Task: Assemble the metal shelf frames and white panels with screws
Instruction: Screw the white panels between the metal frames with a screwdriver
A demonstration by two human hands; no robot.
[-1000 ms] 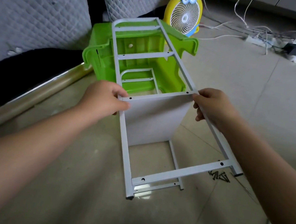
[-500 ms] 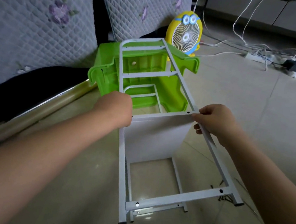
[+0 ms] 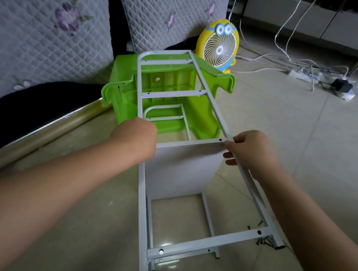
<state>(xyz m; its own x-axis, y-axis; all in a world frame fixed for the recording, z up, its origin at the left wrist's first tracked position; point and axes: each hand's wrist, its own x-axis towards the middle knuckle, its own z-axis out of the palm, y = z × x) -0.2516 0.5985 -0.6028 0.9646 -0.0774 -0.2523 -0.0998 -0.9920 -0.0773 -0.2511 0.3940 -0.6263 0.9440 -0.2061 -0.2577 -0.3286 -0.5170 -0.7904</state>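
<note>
A white metal shelf frame [image 3: 205, 241] lies lengthwise above the tiled floor, its far end over a green plastic stool. A second frame [image 3: 164, 115] lies below it, partly hidden. Between the two frames a white panel [image 3: 182, 172] stands upright under the upper frame's middle crossbar. My left hand [image 3: 135, 138] grips the left rail where the crossbar meets it and covers that joint. My right hand [image 3: 251, 151] pinches the right rail at the crossbar's other end, beside a screw hole. Several dark screws [image 3: 262, 238] lie on the floor near the frame's right foot.
The green stool [image 3: 121, 96] lies on its side against quilted grey cushions [image 3: 40, 26]. A yellow fan [image 3: 218, 45] stands behind it. A power strip with white cables [image 3: 318, 76] lies at the back right. A shiny roll [image 3: 37, 135] lies on the left.
Both hands keep their hold on the upper frame's rails. The view has tilted up, so the frame sits lower in the picture; my left hand now covers the rail joint fully.
</note>
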